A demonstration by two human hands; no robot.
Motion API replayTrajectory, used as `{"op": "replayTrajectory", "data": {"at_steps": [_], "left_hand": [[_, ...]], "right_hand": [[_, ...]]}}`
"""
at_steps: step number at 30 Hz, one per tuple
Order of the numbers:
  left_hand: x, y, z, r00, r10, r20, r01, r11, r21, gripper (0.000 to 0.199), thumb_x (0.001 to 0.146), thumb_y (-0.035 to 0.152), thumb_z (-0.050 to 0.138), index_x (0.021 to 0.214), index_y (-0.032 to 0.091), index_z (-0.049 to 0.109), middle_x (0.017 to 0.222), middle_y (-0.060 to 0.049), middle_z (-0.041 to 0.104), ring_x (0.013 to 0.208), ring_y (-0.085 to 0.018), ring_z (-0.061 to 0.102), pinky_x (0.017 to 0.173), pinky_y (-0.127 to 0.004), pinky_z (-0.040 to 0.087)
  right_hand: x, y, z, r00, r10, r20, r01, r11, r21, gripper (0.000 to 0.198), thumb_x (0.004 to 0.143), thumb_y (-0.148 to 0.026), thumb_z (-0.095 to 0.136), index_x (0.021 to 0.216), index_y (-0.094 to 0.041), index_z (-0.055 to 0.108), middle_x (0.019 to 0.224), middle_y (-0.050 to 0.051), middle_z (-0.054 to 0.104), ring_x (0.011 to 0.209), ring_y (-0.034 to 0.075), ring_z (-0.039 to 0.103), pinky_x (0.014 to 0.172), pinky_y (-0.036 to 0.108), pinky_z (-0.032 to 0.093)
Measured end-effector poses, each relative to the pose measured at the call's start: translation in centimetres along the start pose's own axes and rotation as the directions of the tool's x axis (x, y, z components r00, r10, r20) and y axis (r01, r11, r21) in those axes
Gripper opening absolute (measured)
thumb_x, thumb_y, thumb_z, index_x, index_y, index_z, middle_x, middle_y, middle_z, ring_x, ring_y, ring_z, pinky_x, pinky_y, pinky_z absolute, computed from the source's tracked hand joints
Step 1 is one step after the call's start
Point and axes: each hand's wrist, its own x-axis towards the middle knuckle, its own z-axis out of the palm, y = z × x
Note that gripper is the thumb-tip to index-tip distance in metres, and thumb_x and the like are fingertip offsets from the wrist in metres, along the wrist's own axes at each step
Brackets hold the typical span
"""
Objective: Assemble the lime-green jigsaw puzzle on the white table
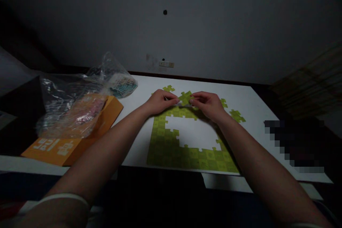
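Dim room. We see a plain grey wall [213,32] across the back, with a dark round hole [165,12] high up, a pale socket strip [166,64] low down and a smudge [151,60] beside it. Striped cloth [310,82] on the right, poorly lit. White worktop [256,124], far edge near the wall, shadowed towards us. On it, near side, lies a green checkered puzzle [164,153]: border joined, middle open with the white surface showing through. Our left hand [162,102] and right hand [207,104] both pinch a green puzzle piece [186,96] between them, tilted, at the puzzle's far side. Loose pieces: one [169,88] beyond the left hand, two [237,115] by the right. Left end of the worktop: orange box [113,111] with white print, clear plastic bag [57,101] lying over it, teal-and-white bundle [123,84] behind.
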Motion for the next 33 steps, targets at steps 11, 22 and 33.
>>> {"op": "replayTrajectory", "data": {"at_steps": [11,22,33], "left_hand": [[0.4,-0.8,-0.5,1.0,0.017,-0.022,-0.014,0.99,0.138,0.028,0.09,0.049,0.082,0.092,0.023,0.092,0.088,-0.009,0.086,0.076,-0.025,0.074,0.075,-0.041,0.062],[0.3,-0.9,-0.8,0.999,0.027,-0.029,-0.02,0.978,0.208,0.027,0.091,0.047,0.079,0.091,0.023,0.091,0.088,-0.01,0.086,0.074,-0.023,0.073,0.071,-0.037,0.057],[0.2,-0.4,-0.9,0.999,-0.053,-0.001,0.052,0.96,0.275,0.037,0.094,0.052,0.075,0.099,0.019,0.09,0.096,-0.011,0.087,0.083,-0.025,0.075,0.081,-0.04,0.058]], "right_hand": [[1.8,-1.1,-7.2,0.945,-0.054,-0.323,0.096,0.988,0.117,0.038,0.081,-0.059,0.076,0.104,-0.03,0.076,0.103,0.007,0.079,0.092,0.027,0.075,0.072,0.039,0.059],[1.1,-1.3,-8.0,0.967,0.02,-0.255,0.016,0.99,0.14,0.051,0.073,-0.046,0.093,0.117,-0.032,0.073,0.092,0.0,0.078,0.068,0.019,0.071,0.065,0.034,0.06],[1.6,-0.9,-7.4,0.99,0.049,-0.134,-0.018,0.974,0.225,0.04,0.072,-0.04,0.092,0.106,-0.025,0.075,0.091,0.003,0.08,0.074,0.02,0.076,0.062,0.031,0.057]]}}
